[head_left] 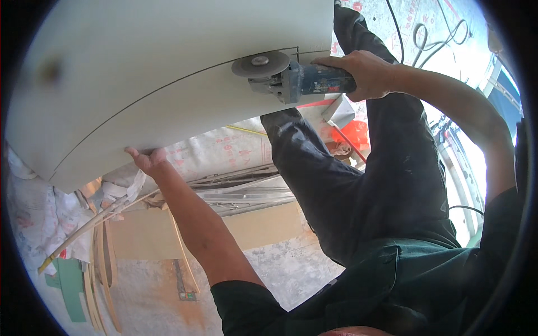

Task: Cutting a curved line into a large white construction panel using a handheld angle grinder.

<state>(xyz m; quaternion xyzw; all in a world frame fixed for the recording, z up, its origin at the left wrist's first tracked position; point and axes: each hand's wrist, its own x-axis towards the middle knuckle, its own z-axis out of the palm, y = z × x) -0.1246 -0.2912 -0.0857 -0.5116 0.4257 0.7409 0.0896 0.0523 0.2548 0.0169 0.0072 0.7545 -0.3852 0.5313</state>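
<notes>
A large pale panel (168,42) stretches across the upper left, with a dark curved line running along it to a short cross mark near its right end. My right hand (371,74) is closed around the blue body of an angle grinder (320,79). The grinder's round grey disc (263,65) lies over the line; whether it touches the panel I cannot tell. My left hand (149,159) grips the panel's lower edge, with some of its fingers hidden behind the board.
Long strips (246,187) and tan boards (263,224) lie on the floor below the panel. A pole (84,228) slants at the left. An orange-red bag (353,134) lies between my legs. Looped cable (440,42) rests at the upper right, near metal frames (462,168).
</notes>
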